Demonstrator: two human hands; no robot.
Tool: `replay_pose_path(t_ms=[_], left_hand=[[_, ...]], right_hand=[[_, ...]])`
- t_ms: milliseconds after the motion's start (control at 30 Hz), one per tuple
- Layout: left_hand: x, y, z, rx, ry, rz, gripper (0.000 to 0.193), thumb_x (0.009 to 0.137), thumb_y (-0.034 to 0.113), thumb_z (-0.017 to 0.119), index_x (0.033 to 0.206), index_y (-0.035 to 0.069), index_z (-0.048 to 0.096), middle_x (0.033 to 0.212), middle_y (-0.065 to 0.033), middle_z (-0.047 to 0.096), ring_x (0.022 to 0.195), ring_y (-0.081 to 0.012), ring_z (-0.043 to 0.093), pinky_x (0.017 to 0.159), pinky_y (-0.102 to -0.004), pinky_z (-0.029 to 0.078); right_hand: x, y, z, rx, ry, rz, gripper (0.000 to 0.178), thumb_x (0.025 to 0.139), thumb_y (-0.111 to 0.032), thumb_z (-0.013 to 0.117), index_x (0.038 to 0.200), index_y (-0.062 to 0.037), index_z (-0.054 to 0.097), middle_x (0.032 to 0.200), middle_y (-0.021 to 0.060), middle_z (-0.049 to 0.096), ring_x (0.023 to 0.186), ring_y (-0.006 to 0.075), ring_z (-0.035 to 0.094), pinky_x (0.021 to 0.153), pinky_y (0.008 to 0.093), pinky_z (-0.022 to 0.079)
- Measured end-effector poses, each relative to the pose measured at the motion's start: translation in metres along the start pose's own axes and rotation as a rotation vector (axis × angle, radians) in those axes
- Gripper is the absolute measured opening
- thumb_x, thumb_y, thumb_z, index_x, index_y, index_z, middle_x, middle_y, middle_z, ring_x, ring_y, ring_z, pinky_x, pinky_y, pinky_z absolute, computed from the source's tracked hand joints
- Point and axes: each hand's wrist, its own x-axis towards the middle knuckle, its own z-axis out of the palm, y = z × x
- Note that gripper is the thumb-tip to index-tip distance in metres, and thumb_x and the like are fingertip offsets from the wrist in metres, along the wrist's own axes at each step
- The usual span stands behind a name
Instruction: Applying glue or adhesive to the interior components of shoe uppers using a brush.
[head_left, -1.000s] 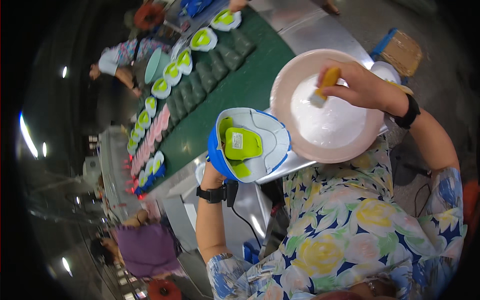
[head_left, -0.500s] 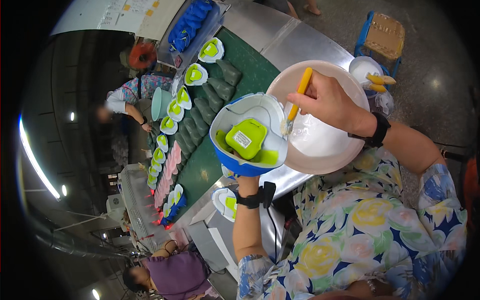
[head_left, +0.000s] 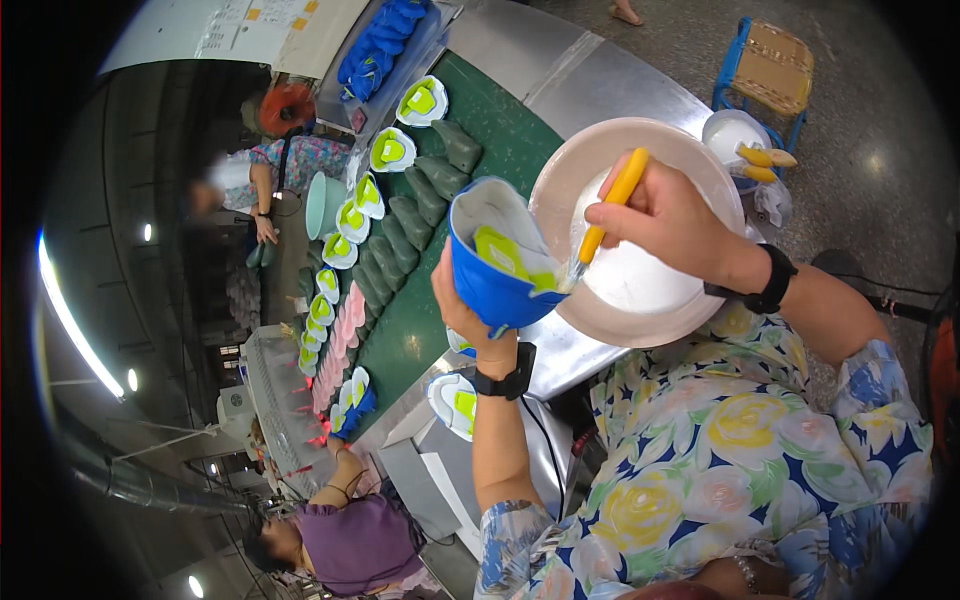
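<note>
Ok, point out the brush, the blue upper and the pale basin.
Brush [head_left: 625, 179]: head view, yellow handle.
Blue upper [head_left: 492, 284]: head view, outer side.
Pale basin [head_left: 575, 163]: head view, inner wall.

Florals and Black

Your floral-print garment [head_left: 700, 440] mixes yellow, pink, green and navy; its short sleeves [head_left: 877, 400] add blue streaks. You wear a black right wrist strap [head_left: 775, 281], a left wrist strap [head_left: 495, 388] with dark block [head_left: 526, 362] and black cable [head_left: 550, 443], and a pale chain [head_left: 746, 573].

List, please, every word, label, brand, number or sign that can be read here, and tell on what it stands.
No text can be read.
White papers on the pale board: too small.
Yellow notes there: too small.
Lime patch inside the blue shoe piece: any print is unclear.
</note>
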Motion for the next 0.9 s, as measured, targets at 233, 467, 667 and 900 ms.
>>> replay_pose_path(t_ms=[233, 467, 667, 900], left_hand=[[-0.04, -0.018, -0.007, -1.342, -0.546, -1.004, 0.064, 0.083, 0.045, 0.068, 0.133, 0.008, 0.052, 0.123, -0.0117, 0.062, 0.11, -0.0297, 0.062, 0.097, -0.0456, 0.05], [-0.045, -0.014, -0.015, -1.26, -0.518, -1.061, 0.063, 0.083, 0.044, 0.068, 0.133, 0.008, 0.052, 0.123, -0.012, 0.062, 0.11, -0.03, 0.062, 0.097, -0.0457, 0.05], [-0.045, -0.004, -0.023, -1.185, -0.45, -1.11, 0.063, 0.084, 0.044, 0.067, 0.133, 0.008, 0.052, 0.123, -0.0123, 0.062, 0.11, -0.0304, 0.062, 0.097, -0.0458, 0.051], [-0.047, -0.001, -0.036, -1.093, -0.346, -1.18, 0.062, 0.084, 0.043, 0.067, 0.133, 0.008, 0.052, 0.123, -0.0126, 0.062, 0.11, -0.0308, 0.062, 0.097, -0.0459, 0.051]], right_hand=[[0.006, -0.007, -0.015, -0.367, -0.113, -0.485, 0.019, 0.086, -0.011, 0.07, 0.1, -0.0033, 0.058, 0.091, 0.0079, 0.066, 0.085, 0.0192, 0.067, 0.075, 0.0299, 0.051], [0.014, -0.012, 0.027, -0.354, -0.5, -0.841, 0.014, 0.087, -0.012, 0.067, 0.095, -0.0067, 0.057, 0.09, 0.0075, 0.063, 0.083, 0.0288, 0.064, 0.075, 0.0364, 0.051], [0.03, -0.002, 0.008, -0.584, -0.394, -0.571, 0.021, 0.085, -0.016, 0.068, 0.087, -0.0028, 0.051, 0.07, 0.0147, 0.06, 0.065, 0.0351, 0.062, 0.058, 0.0402, 0.048], [0.022, -0.018, -0.014, -0.68, -0.53, -0.127, 0.016, 0.084, -0.012, 0.067, 0.093, -0.0055, 0.055, 0.089, 0.0124, 0.065, 0.074, 0.0297, 0.065, 0.068, 0.034, 0.049]])
